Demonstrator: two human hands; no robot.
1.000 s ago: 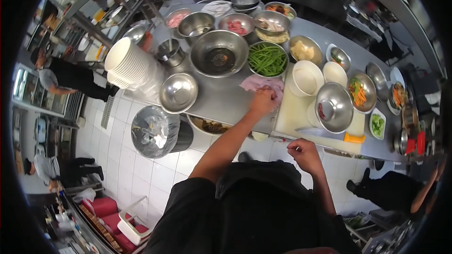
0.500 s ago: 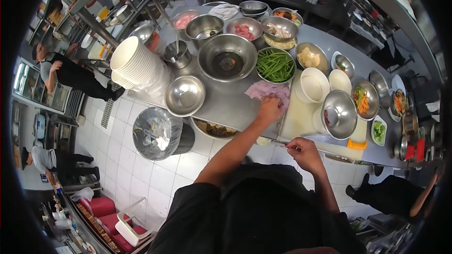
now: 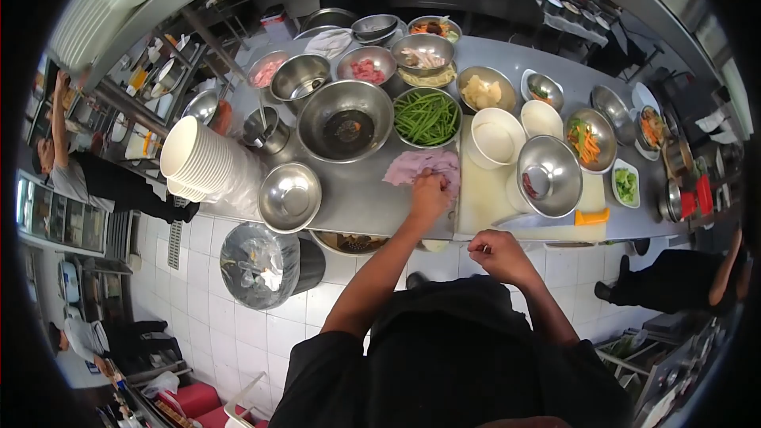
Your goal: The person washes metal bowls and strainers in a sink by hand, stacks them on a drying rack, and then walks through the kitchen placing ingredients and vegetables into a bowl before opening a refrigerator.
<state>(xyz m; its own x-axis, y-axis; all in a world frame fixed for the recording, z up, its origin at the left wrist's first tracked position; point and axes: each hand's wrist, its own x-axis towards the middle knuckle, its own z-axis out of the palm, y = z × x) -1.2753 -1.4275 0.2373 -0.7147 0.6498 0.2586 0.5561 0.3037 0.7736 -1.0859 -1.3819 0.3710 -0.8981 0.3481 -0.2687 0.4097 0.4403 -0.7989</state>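
Note:
My left hand (image 3: 430,193) is closed on a crumpled pink cloth (image 3: 406,166), which lies on the steel worktop (image 3: 366,204) just left of a white cutting board (image 3: 483,210). My right hand (image 3: 496,255) is curled in front of the table's near edge, and what its fingers hold, if anything, cannot be made out. On the board a knife with an orange handle (image 3: 591,216) lies beside a steel bowl (image 3: 550,177) with a bit of dark red food in it. A bowl of green beans (image 3: 427,118) stands just behind the cloth.
Left of the cloth are a large steel bowl (image 3: 346,150), a smaller bowl (image 3: 290,198) and stacked white tubs (image 3: 198,154). White tubs (image 3: 496,138) stand on the board's back part. A lined bin (image 3: 258,265) stands on the floor at left. Other people are around the kitchen.
The view has turned and shifted, so the table appears further left. A thin dark item at my right fingers earlier can no longer be made out. My left hand stays on the cloth.

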